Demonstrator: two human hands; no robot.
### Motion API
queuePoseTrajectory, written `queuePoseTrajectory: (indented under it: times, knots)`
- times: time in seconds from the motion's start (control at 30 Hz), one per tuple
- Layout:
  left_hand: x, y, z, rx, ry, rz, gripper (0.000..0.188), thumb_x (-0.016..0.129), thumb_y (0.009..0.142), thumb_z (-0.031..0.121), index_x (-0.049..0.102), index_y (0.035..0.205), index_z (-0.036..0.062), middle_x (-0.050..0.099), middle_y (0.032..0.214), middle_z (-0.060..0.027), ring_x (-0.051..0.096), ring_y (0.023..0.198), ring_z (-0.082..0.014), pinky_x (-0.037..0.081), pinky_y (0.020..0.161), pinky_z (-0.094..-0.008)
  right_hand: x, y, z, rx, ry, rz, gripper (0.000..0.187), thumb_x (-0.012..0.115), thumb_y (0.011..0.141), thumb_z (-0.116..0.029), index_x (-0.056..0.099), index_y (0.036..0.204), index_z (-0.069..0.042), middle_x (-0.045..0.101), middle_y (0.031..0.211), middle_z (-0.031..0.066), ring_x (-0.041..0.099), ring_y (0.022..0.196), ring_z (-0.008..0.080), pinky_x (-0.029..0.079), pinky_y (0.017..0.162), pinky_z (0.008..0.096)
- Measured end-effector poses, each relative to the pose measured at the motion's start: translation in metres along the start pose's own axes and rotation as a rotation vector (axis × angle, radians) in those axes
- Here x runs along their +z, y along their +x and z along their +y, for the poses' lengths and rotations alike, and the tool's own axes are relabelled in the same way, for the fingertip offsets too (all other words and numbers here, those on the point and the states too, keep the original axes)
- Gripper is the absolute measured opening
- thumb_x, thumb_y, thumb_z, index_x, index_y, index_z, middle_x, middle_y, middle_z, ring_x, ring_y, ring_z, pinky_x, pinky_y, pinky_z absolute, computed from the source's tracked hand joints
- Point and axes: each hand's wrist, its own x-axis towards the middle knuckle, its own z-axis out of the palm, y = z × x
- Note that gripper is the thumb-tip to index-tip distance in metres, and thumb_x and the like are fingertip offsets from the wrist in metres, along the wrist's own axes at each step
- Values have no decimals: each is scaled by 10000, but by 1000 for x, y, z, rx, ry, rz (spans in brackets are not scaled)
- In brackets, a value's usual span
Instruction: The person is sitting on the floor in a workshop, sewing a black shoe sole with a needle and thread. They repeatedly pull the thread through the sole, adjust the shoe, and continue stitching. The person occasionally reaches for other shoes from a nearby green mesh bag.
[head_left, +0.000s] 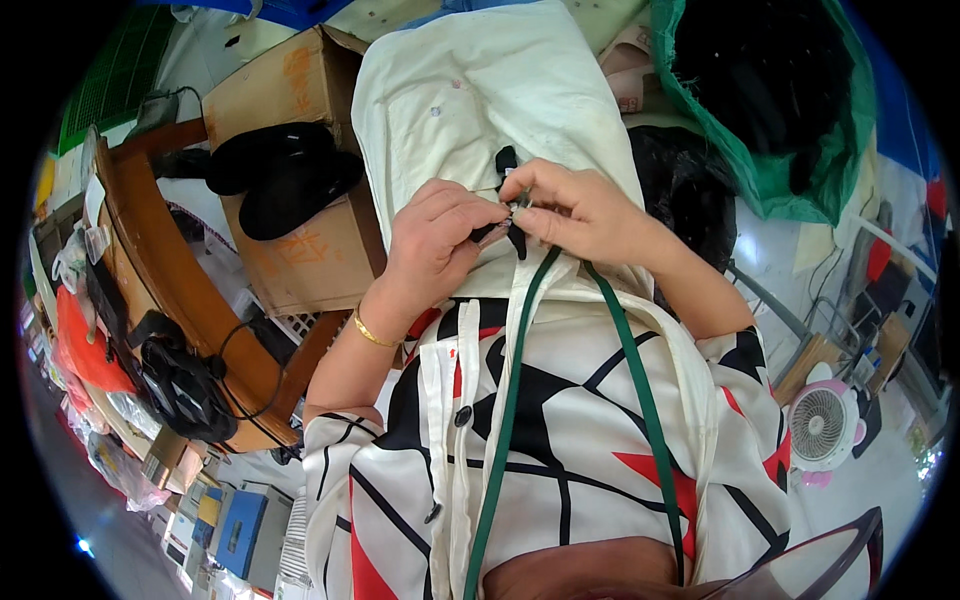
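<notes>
Over the white cloth (420, 120) on my lap, both hands meet at the fingertips around a small black strap (506, 160). Its upper end sticks out above my fingers, and a short black end hangs below them. Something small and shiny like metal glints where the fingertips meet; its kind is hard to make out. My left hand (435, 235) pinches from the left, its fingers curled. From the other side my right hand (585, 212) closes thumb and forefinger on the strap. Green cords (628, 385) run down across my patterned shirt.
A pair of black shoes or slippers (290, 175) lies on a cardboard box (265, 90) at the left, beside a brown wooden frame (190, 290). At the far right stands a green sack (690, 90) of black items. A small white fan (822, 422) is at the right.
</notes>
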Motion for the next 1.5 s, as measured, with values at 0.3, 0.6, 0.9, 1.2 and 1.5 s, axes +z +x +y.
queuePoseTrajectory:
  times: [0.3, 0.6, 0.9, 1.2, 1.5]
  knots:
    - [-4, 3, -2, 149, 58, 48, 315, 761, 650, -56, 674, 930, 59, 702, 881, -55, 637, 781, -265, 512, 710, -350, -23, 13, 14, -192, -142, -78, 187, 663, 914, -156, 678, 1059, -38, 599, 917, 33, 552, 783, 123, 439, 687, 245]
    - [-3, 3, 0, -62, -38, 26, 223, 767, 729, -29, 680, 919, 47, 681, 850, -69, 617, 771, -245, 496, 690, -328, -9, 21, 21, -284, -276, 261, 109, 626, 924, -125, 636, 928, -16, 605, 855, 88, 589, 753, 194, 467, 668, 306]
    - [8, -4, -10, -188, 44, 184, 168, 764, 770, -2, 681, 908, 45, 659, 806, -77, 596, 744, -247, 484, 655, -336, -5, -15, 40, -24, -1088, 130, 283, 725, 815, -341, 632, 813, -73, 637, 812, 87, 647, 817, 291, 521, 677, 401]
    - [1, -5, -19, 37, 221, 277, 255, 748, 696, -48, 667, 906, 71, 692, 872, -63, 625, 783, -265, 509, 685, -338, -24, -23, 26, 200, -573, 42, 237, 681, 883, -238, 573, 850, -30, 639, 824, 77, 624, 784, 234, 487, 679, 372]
    - [6, -6, -18, 199, 456, 232, 309, 701, 650, -38, 680, 930, 92, 706, 941, -31, 640, 815, -243, 535, 715, -334, -5, -9, 17, 33, -150, 155, 287, 577, 984, -284, 598, 1001, 2, 585, 753, 83, 522, 712, 168, 433, 659, 309]
